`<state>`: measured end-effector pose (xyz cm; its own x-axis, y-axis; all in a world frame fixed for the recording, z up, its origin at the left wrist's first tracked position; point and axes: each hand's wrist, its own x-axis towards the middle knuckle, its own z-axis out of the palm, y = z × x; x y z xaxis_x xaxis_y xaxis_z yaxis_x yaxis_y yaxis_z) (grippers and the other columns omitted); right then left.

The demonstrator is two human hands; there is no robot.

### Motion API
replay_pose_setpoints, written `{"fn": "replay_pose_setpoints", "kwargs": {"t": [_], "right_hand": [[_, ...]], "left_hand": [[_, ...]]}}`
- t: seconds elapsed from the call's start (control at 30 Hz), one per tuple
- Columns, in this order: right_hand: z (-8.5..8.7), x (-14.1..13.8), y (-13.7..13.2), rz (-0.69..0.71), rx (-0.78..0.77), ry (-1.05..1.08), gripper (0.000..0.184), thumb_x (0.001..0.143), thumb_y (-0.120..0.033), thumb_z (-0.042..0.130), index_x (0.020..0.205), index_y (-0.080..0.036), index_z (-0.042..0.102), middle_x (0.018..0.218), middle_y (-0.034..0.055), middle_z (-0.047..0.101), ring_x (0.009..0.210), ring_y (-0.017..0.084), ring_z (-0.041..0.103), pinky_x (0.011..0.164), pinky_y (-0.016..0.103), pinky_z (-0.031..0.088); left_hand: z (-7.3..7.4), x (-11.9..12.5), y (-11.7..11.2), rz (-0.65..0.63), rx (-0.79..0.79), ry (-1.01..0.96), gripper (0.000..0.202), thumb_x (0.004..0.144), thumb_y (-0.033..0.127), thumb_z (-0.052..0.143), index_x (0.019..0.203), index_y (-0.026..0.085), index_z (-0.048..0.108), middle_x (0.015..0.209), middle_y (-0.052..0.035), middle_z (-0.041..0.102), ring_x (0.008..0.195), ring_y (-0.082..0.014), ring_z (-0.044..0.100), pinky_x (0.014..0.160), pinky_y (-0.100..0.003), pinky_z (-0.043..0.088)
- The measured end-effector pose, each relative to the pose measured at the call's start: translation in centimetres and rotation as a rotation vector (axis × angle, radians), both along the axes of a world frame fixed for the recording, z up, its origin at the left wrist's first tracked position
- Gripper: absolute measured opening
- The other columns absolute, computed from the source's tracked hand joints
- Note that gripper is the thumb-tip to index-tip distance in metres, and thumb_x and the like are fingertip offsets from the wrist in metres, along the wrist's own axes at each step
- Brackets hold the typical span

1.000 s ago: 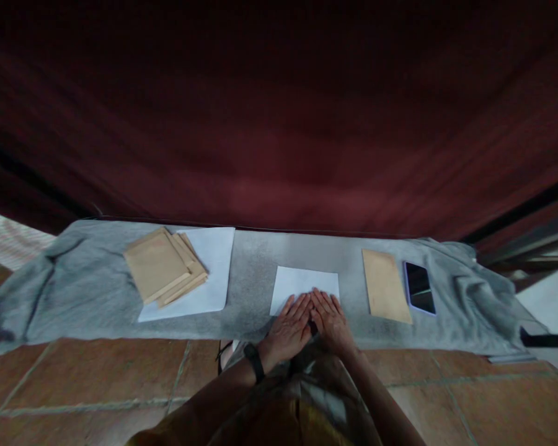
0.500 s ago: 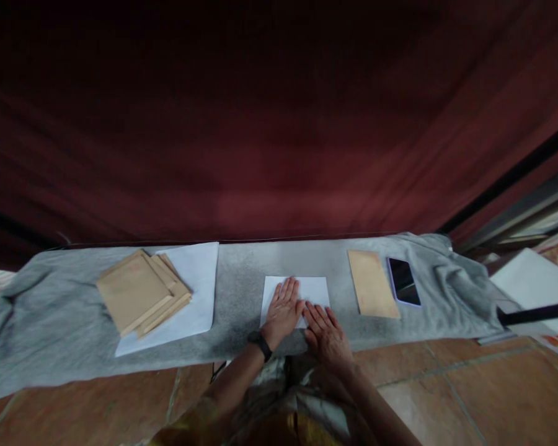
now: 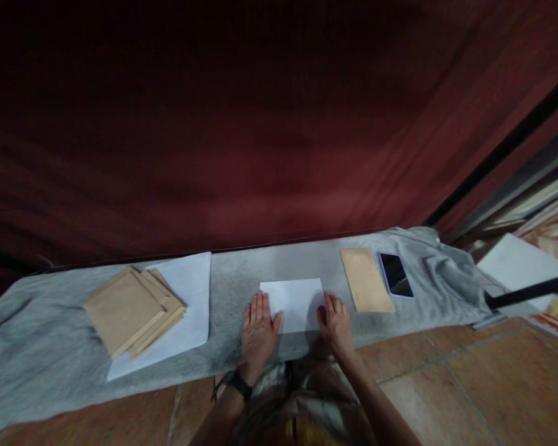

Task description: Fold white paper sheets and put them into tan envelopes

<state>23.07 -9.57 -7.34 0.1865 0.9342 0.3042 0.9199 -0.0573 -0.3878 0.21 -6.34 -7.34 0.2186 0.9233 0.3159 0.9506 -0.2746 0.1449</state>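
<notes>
A white sheet of paper (image 3: 295, 303) lies flat on the grey cloth in front of me, its long side running left to right. My left hand (image 3: 258, 328) rests at its left edge, fingers straight and flat, thumb spread onto the paper. At the opposite edge, my right hand (image 3: 337, 321) has its fingers bent, with the thumb and index finger at the paper's border. The undersides of the right fingers are hidden. A dark band circles my left wrist.
On the left, brown envelopes (image 3: 125, 310) are piled on larger white paper (image 3: 196, 297). To the right lie a single brown envelope (image 3: 366, 282) and a phone (image 3: 397, 275). The grey cloth (image 3: 232, 272) covers a narrow surface against a dark red backdrop (image 3: 279, 167).
My hands have moved apart, from pressing together on the middle of the paper to its left and right edges. The right fingers have bent. The camera view has tilted slightly.
</notes>
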Motion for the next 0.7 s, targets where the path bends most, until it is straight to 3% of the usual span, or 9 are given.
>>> {"fn": "replay_pose_setpoints", "kwargs": {"t": [0.2,0.37,0.47,0.57,0.7], "right_hand": [[2.3,0.6,2.1,-0.132,-0.252,0.235,0.034,0.096,-0.027,0.052,0.127,-0.014,0.061,0.110,0.0140,0.070,0.091,0.022,0.070,0.078,0.029,0.050],[3.2,0.9,2.6,-0.134,-0.259,0.378,0.016,0.091,-0.027,0.054,0.093,-0.018,0.068,0.083,0.0067,0.072,0.081,0.020,0.069,0.068,0.025,0.045],[3.9,1.0,2.5,-0.084,-0.236,0.441,0.023,0.088,-0.032,0.053,0.072,-0.021,0.063,0.067,0.0021,0.066,0.067,0.017,0.064,0.060,0.024,0.042],[5.7,1.1,2.5,-0.050,-0.180,0.495,0.031,0.091,-0.041,0.047,0.075,-0.020,0.064,0.066,0.0010,0.065,0.062,0.016,0.061,0.057,0.024,0.040],[9.9,0.1,2.2,0.027,-0.029,0.638,0.038,0.093,-0.051,0.047,0.086,-0.019,0.066,0.066,0.0005,0.065,0.060,0.015,0.058,0.056,0.024,0.039]], "left_hand": [[-0.3,0.1,0.1,-0.013,0.028,0.001,0.066,0.104,0.045,0.034,0.153,0.001,0.038,0.156,-0.0244,0.043,0.150,-0.0326,0.034,0.121,-0.053,0.031],[-0.3,-0.2,0.3,-0.024,0.032,-0.053,0.065,0.103,0.045,0.036,0.153,0.002,0.038,0.156,-0.0243,0.043,0.149,-0.0335,0.037,0.122,-0.053,0.030],[0.2,-0.4,0.0,-0.046,0.016,-0.106,0.066,0.102,0.045,0.040,0.153,0.003,0.039,0.155,-0.0253,0.044,0.148,-0.0341,0.038,0.122,-0.054,0.029],[1.5,0.3,-0.9,-0.150,-0.030,-0.189,0.072,0.100,0.047,0.047,0.158,0.008,0.030,0.158,-0.0225,0.041,0.150,-0.0340,0.035,0.122,-0.057,0.027],[4.1,3.3,-2.6,-0.251,-0.096,-0.399,0.090,0.092,0.046,0.061,0.163,0.018,0.014,0.165,-0.0174,0.030,0.153,-0.0346,0.027,0.124,-0.058,0.023]]}}
